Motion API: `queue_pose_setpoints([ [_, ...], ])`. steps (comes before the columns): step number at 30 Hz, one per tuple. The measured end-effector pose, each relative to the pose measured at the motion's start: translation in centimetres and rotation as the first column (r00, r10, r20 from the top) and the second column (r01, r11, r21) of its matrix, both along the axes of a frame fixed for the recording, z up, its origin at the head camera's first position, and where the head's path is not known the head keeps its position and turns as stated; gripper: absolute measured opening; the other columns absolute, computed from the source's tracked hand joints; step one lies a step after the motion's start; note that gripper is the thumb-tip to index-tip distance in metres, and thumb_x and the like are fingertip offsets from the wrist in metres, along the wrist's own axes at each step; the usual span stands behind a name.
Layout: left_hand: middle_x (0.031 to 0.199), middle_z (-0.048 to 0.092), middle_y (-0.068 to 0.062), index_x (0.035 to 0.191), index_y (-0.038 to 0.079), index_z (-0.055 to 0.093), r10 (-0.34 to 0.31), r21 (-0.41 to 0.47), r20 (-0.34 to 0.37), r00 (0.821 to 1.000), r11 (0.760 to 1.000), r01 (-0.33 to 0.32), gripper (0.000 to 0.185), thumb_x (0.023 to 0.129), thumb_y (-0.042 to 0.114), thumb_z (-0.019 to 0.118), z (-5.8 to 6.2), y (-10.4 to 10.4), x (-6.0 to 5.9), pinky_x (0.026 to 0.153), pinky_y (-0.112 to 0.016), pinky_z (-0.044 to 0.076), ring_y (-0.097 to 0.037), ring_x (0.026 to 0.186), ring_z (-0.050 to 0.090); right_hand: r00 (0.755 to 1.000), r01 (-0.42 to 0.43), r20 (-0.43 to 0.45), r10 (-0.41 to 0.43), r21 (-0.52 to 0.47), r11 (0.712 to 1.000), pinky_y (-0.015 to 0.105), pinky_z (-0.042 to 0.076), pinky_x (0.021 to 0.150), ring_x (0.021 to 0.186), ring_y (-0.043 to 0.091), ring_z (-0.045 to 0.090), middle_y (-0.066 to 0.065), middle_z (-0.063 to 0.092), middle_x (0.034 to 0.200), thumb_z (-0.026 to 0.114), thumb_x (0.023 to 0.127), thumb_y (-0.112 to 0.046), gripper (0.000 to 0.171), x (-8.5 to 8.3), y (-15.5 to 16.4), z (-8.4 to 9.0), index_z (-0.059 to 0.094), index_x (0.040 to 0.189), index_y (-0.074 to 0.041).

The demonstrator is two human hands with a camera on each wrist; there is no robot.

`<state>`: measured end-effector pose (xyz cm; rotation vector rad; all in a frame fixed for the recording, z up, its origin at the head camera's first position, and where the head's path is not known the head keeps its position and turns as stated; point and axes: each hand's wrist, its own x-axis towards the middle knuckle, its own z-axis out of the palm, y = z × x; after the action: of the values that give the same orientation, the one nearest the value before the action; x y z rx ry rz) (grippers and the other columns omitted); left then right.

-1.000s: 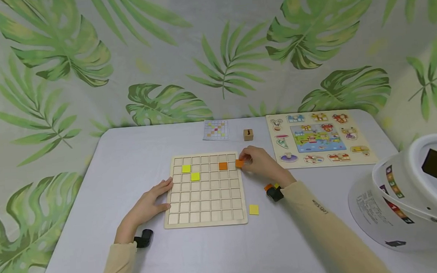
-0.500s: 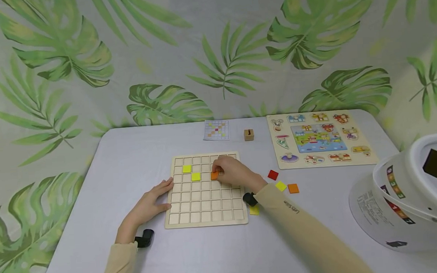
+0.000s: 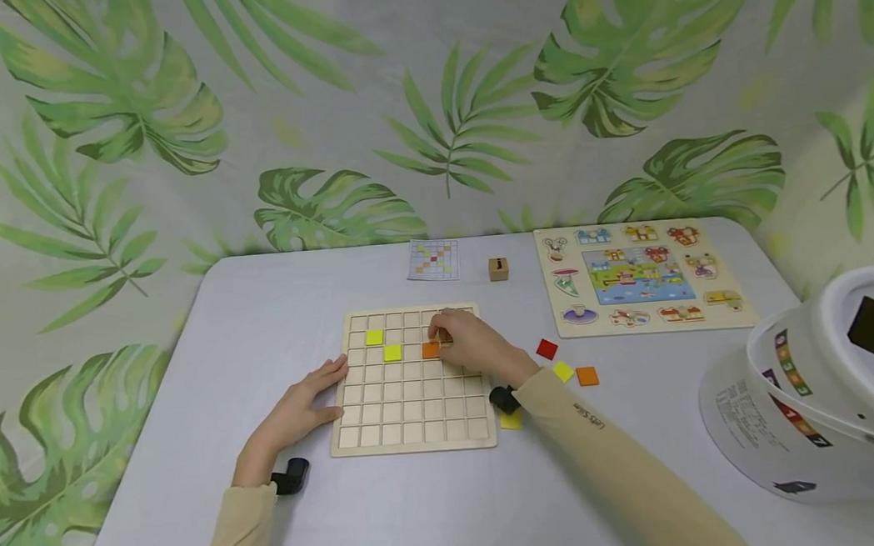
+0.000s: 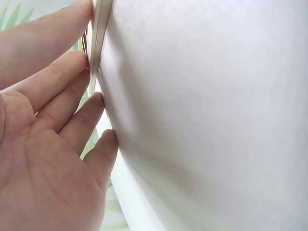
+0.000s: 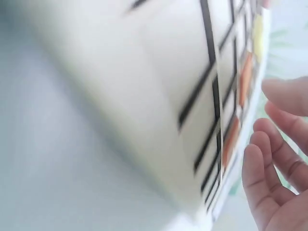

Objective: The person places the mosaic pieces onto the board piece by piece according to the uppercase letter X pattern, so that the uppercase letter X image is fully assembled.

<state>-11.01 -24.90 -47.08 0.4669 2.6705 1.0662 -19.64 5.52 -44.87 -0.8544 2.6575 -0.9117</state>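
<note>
Resting over the middle of the frame, the right hand [image 3: 472,348] lay on the wooden grid board [image 3: 413,429], its loosely bent fingertips touching a flat orange tile [image 3: 430,350] just left of them; whether they pinched it I could not tell. The left hand [image 3: 300,407], fingers straight, pressed the board's left edge. Two smooth yellow tiles [image 3: 392,352] sat further left.

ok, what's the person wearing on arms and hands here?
Both arms are in long pale beige sleeves; the right sleeve carries a small line of dark lettering. A small black camera unit sits at each wrist: left, right. The left hand and right hand are bare: no gloves or rings visible.
</note>
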Motion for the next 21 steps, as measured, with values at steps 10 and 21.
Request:
queue_pose_setpoints([
  [10, 0.154, 0.027, -0.012, 0.142, -0.004, 0.041, 0.006, 0.000, 0.006, 1.000, 1.000, -0.006, 0.067, 0.082, 0.003, 0.071, -0.1, -0.1, 0.1, 0.111, -0.056, 0.018, -0.036, 0.141, 0.019, 0.983, 0.178, 0.056, -0.174, -0.065, 0.982, 0.035, 0.049, 0.079, 0.087, 0.022, 0.053, 0.007, 0.059, 0.095, 0.066, 0.087, -0.002, 0.018, 1.1, 9.2, 0.8, 0.064, 0.105, 0.001],
  [21, 0.154, 0.027, -0.011, 0.142, -0.003, 0.041, 0.004, -0.013, -0.004, 1.000, 1.000, -0.004, 0.068, 0.082, 0.004, 0.072, -0.2, 0.0, -0.1, 0.111, -0.055, 0.019, -0.035, 0.141, 0.019, 0.961, 0.239, 0.118, -0.250, 0.100, 0.966, 0.043, 0.049, 0.087, 0.093, 0.027, 0.053, 0.010, 0.057, 0.099, 0.072, 0.084, -0.006, 0.020, 2.4, 13.9, -0.1, 0.064, 0.102, -0.002],
])
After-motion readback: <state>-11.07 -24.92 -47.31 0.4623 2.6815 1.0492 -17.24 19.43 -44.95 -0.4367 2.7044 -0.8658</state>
